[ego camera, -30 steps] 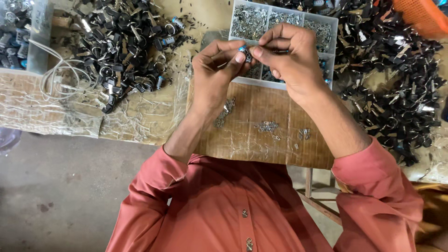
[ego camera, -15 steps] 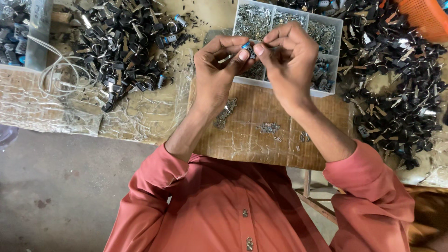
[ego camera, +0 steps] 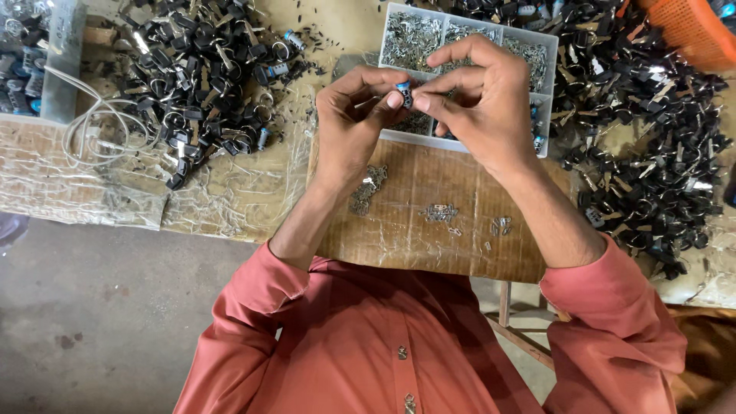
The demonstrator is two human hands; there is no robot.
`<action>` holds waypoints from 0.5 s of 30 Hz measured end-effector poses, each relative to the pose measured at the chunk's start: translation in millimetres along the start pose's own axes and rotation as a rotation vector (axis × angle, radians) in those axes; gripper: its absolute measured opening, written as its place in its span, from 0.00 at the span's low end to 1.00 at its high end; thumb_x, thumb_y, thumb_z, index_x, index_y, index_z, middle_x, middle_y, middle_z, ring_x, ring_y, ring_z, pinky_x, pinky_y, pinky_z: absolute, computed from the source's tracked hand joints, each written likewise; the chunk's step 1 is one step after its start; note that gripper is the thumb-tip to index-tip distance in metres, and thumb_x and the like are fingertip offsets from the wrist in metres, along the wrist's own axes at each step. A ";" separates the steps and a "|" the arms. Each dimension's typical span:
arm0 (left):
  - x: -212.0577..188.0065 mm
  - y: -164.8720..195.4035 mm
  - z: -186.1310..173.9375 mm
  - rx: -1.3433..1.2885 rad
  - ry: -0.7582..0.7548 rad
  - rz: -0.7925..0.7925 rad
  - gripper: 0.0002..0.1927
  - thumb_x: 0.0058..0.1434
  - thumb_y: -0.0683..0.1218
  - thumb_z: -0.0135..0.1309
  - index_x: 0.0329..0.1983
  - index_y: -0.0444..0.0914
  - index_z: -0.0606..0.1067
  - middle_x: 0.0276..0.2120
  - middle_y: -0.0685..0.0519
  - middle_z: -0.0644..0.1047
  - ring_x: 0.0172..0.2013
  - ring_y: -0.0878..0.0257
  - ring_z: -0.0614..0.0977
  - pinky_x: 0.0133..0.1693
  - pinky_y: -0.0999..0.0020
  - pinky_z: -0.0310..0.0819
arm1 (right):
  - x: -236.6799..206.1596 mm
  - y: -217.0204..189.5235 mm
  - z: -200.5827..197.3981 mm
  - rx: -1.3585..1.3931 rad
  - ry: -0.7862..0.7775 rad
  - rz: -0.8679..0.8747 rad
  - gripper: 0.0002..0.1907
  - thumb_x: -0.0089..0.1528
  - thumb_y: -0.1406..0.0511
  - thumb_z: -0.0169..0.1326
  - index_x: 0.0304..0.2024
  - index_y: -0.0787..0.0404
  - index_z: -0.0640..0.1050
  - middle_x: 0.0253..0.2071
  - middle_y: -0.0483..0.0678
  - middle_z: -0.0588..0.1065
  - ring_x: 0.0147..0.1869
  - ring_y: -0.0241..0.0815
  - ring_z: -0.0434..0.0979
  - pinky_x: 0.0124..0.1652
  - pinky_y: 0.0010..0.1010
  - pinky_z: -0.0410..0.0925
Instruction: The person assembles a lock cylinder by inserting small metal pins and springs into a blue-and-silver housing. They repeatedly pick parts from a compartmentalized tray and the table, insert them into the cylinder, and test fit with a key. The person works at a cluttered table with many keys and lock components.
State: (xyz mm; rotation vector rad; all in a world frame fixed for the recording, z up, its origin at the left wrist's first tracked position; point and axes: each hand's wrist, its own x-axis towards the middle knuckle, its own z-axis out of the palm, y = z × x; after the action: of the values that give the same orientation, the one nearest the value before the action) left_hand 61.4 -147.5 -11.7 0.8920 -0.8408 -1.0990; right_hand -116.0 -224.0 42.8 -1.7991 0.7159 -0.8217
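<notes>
Your left hand point(ego camera: 354, 115) and right hand point(ego camera: 479, 96) meet above the near edge of the compartment tray point(ego camera: 546, 46), both forearms reaching forward from the rolled salmon-red sleeves point(ego camera: 253, 307) with the wrists bent so that the fingertips face each other. Between them sits a small dark cylindrical part with a blue end point(ego camera: 405, 93): your left grip is narrow, thumb and forefinger pinched on its left side, and your right grip is just as narrow, thumb and forefinger closed on its right side while the other fingers curl loosely above. The part hangs clear of the worktop, over the tray's front wall. Under your wrists lies a brown board wrapped in clear film point(ego camera: 429, 222), with a few small silvery metal bits point(ego camera: 441, 212) scattered on it. To your left a heap of black and metal parts point(ego camera: 203, 69) spreads over crinkled plastic sheeting point(ego camera: 84, 188), with a loop of white cord point(ego camera: 92, 126) beside it; to your right a second heap point(ego camera: 652, 138) runs up towards an orange basket point(ego camera: 690, 31). Below the worktop's edge you see bare grey concrete floor point(ego camera: 84, 322).
</notes>
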 end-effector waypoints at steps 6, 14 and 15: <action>-4.6 3.3 1.4 0.051 -0.025 0.014 0.08 0.71 0.33 0.56 0.51 0.32 0.79 0.48 0.51 0.82 0.47 0.67 0.84 0.50 0.73 0.83 | 3.8 -5.4 -5.2 0.006 -0.065 0.046 0.18 0.65 0.77 0.65 0.54 0.71 0.72 0.38 0.55 0.83 0.35 0.34 0.82 0.29 0.21 0.72; -3.7 2.8 7.5 0.120 -0.028 0.036 0.08 0.69 0.32 0.56 0.49 0.30 0.79 0.45 0.50 0.83 0.44 0.68 0.84 0.48 0.73 0.82 | 8.1 -7.8 -11.7 -0.057 -0.118 0.060 0.17 0.64 0.78 0.65 0.52 0.72 0.73 0.37 0.54 0.82 0.37 0.34 0.84 0.31 0.21 0.75; -3.3 3.2 7.6 0.120 -0.031 0.029 0.07 0.69 0.32 0.56 0.49 0.30 0.79 0.44 0.50 0.83 0.44 0.68 0.84 0.48 0.73 0.82 | 9.0 -8.0 -13.2 -0.047 -0.133 0.063 0.17 0.64 0.78 0.65 0.52 0.72 0.73 0.37 0.55 0.82 0.37 0.34 0.83 0.31 0.21 0.75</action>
State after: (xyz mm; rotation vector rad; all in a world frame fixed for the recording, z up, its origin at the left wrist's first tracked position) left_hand 54.9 -145.0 -6.2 0.9613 -0.9509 -1.0478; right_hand -120.3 -235.4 55.8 -1.8448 0.7057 -0.6418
